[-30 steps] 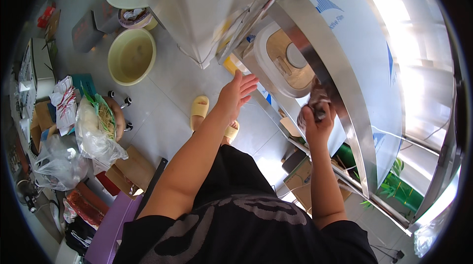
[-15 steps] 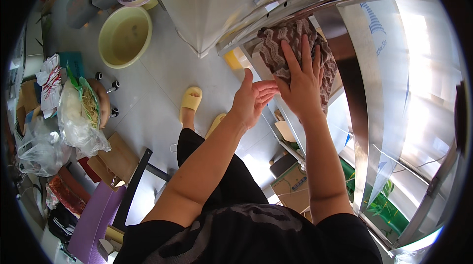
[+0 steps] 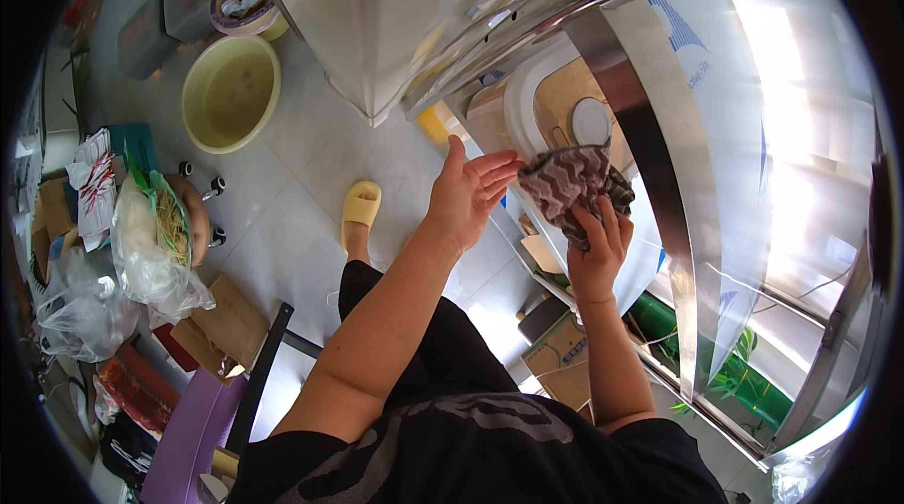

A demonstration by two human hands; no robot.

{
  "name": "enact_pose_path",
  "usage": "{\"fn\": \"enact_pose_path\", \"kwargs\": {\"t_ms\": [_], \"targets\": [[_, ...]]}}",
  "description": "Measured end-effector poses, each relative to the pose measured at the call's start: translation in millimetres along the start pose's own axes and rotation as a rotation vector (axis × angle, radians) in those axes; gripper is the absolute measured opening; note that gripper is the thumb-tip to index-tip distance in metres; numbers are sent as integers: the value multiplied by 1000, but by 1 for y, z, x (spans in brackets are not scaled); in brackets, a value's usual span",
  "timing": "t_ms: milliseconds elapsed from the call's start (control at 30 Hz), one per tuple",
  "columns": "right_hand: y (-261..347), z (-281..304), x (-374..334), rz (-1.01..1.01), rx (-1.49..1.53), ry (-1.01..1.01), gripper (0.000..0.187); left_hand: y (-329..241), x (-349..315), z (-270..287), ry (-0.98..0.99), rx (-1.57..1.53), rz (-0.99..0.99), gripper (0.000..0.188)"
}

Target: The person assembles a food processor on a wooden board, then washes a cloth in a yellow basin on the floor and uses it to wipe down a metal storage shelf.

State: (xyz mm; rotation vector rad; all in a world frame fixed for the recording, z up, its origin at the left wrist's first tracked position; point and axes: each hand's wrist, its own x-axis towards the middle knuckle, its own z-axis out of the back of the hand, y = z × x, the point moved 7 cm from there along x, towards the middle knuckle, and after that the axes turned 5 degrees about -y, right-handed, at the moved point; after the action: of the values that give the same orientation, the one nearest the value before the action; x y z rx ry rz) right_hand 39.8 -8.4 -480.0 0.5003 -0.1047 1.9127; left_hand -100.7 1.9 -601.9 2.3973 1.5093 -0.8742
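A brown cloth with a wavy pale pattern is bunched in my right hand, whose fingers curl over its near edge. The cloth lies over the near part of a lidded container with a white rim, a tan top and a round white cap. My left hand is to the left of the cloth, palm turned inward and fingers stretched out. Its fingertips come close to the cloth's left corner; whether they touch is hard to tell. Nothing is in the left hand.
A metal frame post and film-covered panels stand to the right. A white cabinet corner juts in ahead. Farther left is a cream basin of cloudy water. Plastic bags and a cardboard box sit at left.
My right hand has drawn the cloth back toward me, baring the container's top and white cap. It was flat on the cloth and now grips it. My left hand has barely moved.
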Motion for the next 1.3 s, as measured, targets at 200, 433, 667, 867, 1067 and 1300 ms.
{"fn": "enact_pose_path", "kwargs": {"t_ms": [200, 433, 667, 867, 1067, 1300], "targets": [[-3, 10, 10, 19, 73, -21, 44, -15, -2, -15, -104, 94, -79, 68], [33, -37, 75, -36, 15, 100, 45, -15, 1, -11, -43, 32, -43, 72], [44, -49, 101, -119, -71, 127, 46, -11, 2, -21, 25, -2, -116, 79], [21, -22, 52, -72, -104, 167, 46, -10, 5, -21, 14, -31, -118, 79], [-9, 2, 14, -130, -144, 113, 42, -8, 2, -20, -44, -34, -95, 76], [-63, 12, -5, -380, -52, 37, 30, -1, -2, -19, -315, 148, -196, 48]]}}
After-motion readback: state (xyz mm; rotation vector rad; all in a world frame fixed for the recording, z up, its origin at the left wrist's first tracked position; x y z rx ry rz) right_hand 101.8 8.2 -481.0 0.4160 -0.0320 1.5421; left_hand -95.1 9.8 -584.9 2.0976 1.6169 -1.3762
